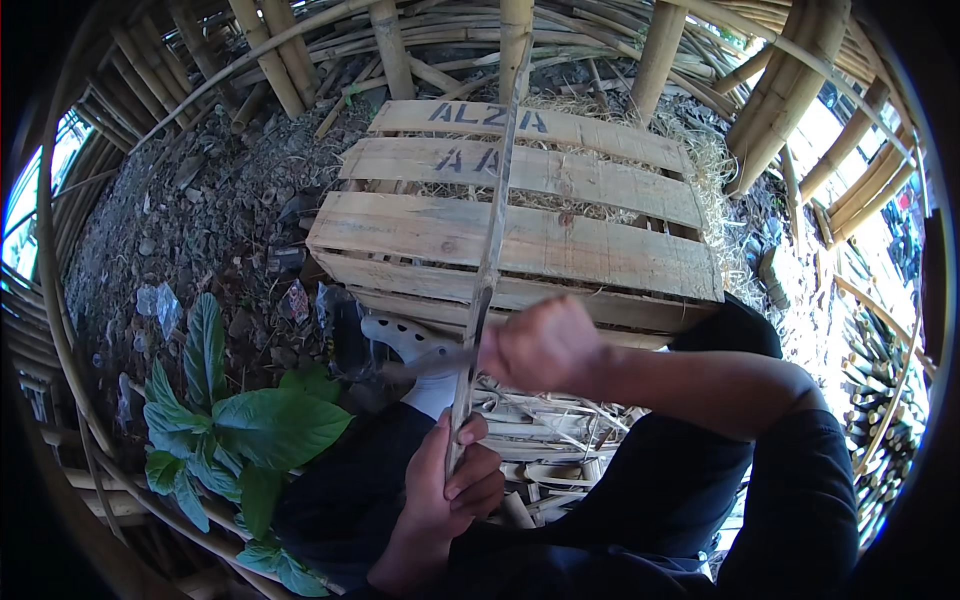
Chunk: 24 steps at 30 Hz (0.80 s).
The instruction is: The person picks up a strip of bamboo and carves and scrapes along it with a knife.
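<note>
"Head view: left hand, quick, how open?"

"Not open. Fingers curled round the low end of a long bamboo strip, thumb along its left side."

"Right hand?"

"Balled in a fist, motion-blurred. Grips a knife; handle hidden, grey blade pokes out leftward and crosses the strip just above the left hand. Biting in or only resting? Can't tell."

"Where's the strip?"

"Mid-frame, slanting up and a bit right, in front of the crate. Narrow, flattish, pale brown, darker patch near the fist."

"Crate material?"

"Rough pale wood slats, gaps between, dark stencilled marks. Dry, stringy straw at its right side and through the gaps."

"Rest?"

"Round, smooth bamboo posts behind, crumbly dark ground, broad-leaved glossy plant lower left, white shoe with holes near the blade."
</note>
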Motion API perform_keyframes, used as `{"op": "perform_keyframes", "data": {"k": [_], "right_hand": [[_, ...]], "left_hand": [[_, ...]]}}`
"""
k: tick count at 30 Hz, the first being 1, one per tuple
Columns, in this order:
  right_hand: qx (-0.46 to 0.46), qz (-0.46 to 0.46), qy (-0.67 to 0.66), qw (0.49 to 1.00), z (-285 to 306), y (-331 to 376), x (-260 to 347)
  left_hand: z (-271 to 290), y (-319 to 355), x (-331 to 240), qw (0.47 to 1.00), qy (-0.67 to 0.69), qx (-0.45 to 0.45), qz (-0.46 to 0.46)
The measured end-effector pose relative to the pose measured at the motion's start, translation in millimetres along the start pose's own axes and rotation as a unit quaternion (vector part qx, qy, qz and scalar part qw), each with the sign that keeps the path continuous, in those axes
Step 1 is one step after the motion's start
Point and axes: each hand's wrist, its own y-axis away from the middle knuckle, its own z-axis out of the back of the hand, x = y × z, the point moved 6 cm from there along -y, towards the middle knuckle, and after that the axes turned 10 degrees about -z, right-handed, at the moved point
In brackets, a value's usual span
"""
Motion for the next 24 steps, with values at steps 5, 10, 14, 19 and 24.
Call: {"op": "perform_keyframes", "data": {"k": [5,10,14,19,24], "right_hand": [[-0.030,-0.032,-0.008,0.999,0.7,-1.4,-1.4],[-0.037,-0.090,0.061,0.993,13.8,-15.7,-29.7],[-0.063,-0.116,0.052,0.990,46.9,11.9,-45.6],[-0.068,-0.175,0.060,0.980,113.9,117.6,-85.0],[-0.033,-0.645,-0.304,0.701,113.0,195.4,-124.2]], "left_hand": [[0.0,-3.7,-3.9,1.000,-0.001,-0.007,-0.013],[-2.4,-8.5,-5.7,1.000,0.008,-0.004,-0.019],[-7.0,-3.3,-9.6,0.999,-0.041,0.017,-0.029],[-2.5,-2.2,-12.4,0.996,-0.083,-0.003,-0.038],[-6.5,-11.8,-0.2,0.993,-0.119,0.000,-0.011]]}}
